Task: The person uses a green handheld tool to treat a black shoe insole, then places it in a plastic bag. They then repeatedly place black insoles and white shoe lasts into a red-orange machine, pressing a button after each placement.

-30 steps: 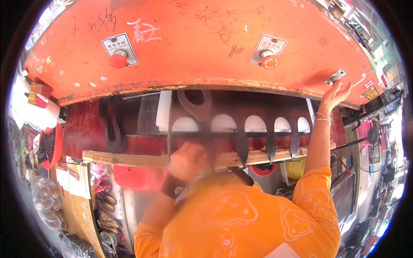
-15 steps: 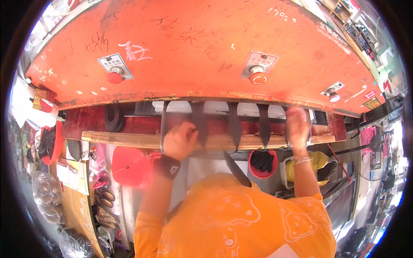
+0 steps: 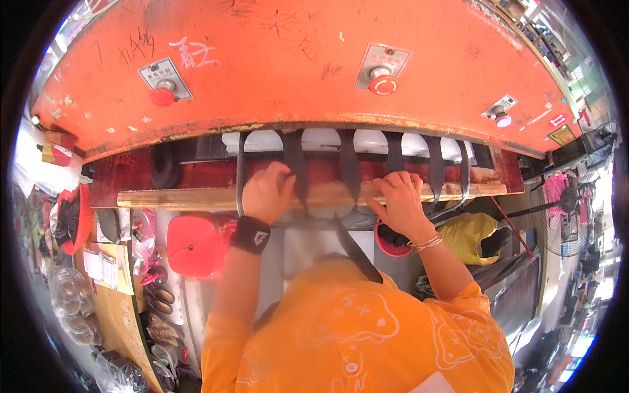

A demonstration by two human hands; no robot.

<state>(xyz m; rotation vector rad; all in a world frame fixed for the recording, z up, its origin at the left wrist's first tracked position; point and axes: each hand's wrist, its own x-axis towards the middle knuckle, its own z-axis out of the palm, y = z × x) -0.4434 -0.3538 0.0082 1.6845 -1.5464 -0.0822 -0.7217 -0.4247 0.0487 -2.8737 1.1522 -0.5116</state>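
Observation:
A black sheet with cut-outs point(image 3: 350, 167) hangs over a wooden bar point(image 3: 327, 194) on the front of an orange machine, its strips narrowing downward. My left hand point(image 3: 265, 193), with a black wristband, is closed beside the strip at the left; fingers curl and the thumb lies near that strip. My right hand point(image 3: 403, 206), a bracelet on its wrist, bends its fingers over a middle strip at the bar, hiding that strip's lower end. The exact grip of the fingertips is partly hidden.
Above the bar, the orange machine panel point(image 3: 275, 78) carries a red button point(image 3: 163, 95) at left and another red button point(image 3: 382, 85) at centre. A red stool point(image 3: 196, 245) and a pink bucket point(image 3: 391, 243) with black pieces stand below. A yellow bag point(image 3: 472, 236) lies right.
My right hand has come left and down from the sheet's right side to a middle strip. My left hand stays near the left strip. The machine sits slightly higher in view.

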